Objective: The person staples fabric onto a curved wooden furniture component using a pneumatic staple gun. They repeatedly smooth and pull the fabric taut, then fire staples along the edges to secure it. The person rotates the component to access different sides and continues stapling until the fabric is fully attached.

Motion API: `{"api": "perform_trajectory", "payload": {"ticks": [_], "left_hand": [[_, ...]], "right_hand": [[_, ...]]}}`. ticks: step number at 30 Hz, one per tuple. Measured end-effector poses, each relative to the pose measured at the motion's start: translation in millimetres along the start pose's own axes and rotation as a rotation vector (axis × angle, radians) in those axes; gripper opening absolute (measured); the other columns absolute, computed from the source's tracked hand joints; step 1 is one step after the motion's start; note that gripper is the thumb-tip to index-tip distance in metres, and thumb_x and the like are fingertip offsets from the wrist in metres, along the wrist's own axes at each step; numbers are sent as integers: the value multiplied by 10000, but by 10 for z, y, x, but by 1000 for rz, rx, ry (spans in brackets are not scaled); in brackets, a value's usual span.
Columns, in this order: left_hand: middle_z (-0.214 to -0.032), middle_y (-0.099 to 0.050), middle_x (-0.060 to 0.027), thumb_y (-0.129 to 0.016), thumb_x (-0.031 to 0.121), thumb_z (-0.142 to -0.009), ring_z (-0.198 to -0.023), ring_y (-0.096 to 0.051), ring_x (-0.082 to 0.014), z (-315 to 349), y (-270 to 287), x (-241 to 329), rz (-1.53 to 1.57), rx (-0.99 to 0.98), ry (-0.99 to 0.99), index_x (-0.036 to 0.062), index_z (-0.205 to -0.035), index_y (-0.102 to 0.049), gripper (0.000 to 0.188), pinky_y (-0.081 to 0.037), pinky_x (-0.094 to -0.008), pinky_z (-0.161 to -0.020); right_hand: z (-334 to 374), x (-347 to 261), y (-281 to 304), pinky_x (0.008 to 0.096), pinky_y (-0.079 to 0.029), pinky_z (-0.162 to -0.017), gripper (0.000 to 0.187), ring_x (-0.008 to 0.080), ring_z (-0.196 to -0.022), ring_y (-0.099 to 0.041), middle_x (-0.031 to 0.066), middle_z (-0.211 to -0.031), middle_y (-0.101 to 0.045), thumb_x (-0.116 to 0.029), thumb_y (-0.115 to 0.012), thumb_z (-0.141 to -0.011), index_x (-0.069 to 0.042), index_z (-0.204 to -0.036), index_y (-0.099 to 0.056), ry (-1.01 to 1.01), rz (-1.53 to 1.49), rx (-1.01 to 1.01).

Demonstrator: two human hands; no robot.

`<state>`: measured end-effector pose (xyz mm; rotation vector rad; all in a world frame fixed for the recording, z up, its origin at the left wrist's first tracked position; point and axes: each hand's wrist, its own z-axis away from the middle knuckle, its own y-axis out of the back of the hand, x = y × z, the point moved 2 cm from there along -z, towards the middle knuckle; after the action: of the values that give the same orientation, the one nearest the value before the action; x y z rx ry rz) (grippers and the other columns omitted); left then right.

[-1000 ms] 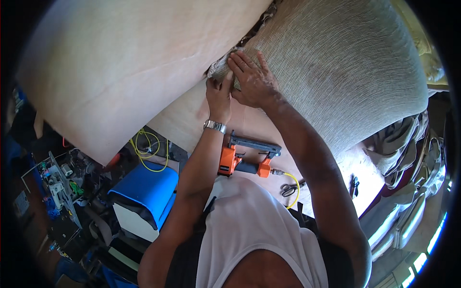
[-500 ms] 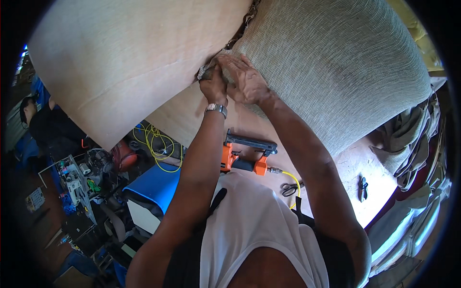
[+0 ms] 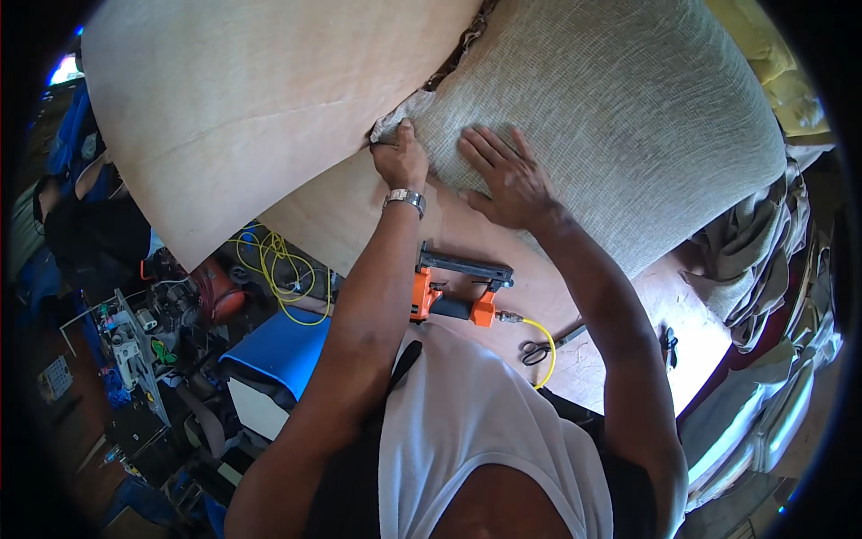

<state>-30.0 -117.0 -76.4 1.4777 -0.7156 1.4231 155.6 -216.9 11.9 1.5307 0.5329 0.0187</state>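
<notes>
Grey woven upholstery fabric [image 3: 611, 117] covers a large padded piece at the upper right. Beside it, a broad pale plywood panel [image 3: 260, 99] takes up the upper left. My left hand [image 3: 402, 160], below a metal wristwatch, is closed on the fabric's corner where it meets the panel edge; the thumb lies on top. My right hand [image 3: 516, 184] rests with spread fingers on the fabric surface, holding nothing. Just in front of me lies an orange and black staple gun [image 3: 458, 289] with a yellow air hose [image 3: 544, 337].
Scissors [image 3: 537, 350] and black-handled pliers [image 3: 669, 348] lie on the work surface. Bunched fabric [image 3: 750, 256] hangs at the right. At the left are a blue-topped box [image 3: 283, 350], a coiled yellow hose [image 3: 278, 269], a red compressor tank [image 3: 215, 292] and another person [image 3: 85, 220].
My right hand has moved right, away from my left hand, and now lies flat on the fabric. My left hand stays at the corner. The view has shifted slightly.
</notes>
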Motion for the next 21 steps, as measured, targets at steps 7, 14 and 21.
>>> {"api": "perform_trajectory", "payload": {"ticks": [7,14,21], "left_hand": [[-1121,-735,-165,-811,221,-885,-985,-695,-238,73,55,189,112,-27,17,-80,-1124,-693,402,-541,-357,-898],[-1206,-712,-153,-895,188,-798,-1044,-686,-212,116,-57,294,222,-139,224,-76,-1227,-656,558,-541,-336,-935],[-1185,-715,-220,-914,189,-739,-1035,-708,-286,-7,-219,290,-143,128,267,-122,-1136,-668,561,-557,-374,-933]], "right_hand": [[-584,-59,-169,555,-111,-1279,810,218,-1553,-262,78,-1648,-353,-488,-631,-889,-85,-1554,-403,-35,-12,-81],[-623,-23,-145,549,-95,-1286,849,206,-1557,-235,60,-1656,-332,-576,-567,-906,-100,-1578,-358,-48,29,-137],[-719,7,-76,550,-104,-1284,824,213,-1564,-217,59,-1667,-314,-576,-518,-933,-97,-1583,-352,-48,69,-174]]}}
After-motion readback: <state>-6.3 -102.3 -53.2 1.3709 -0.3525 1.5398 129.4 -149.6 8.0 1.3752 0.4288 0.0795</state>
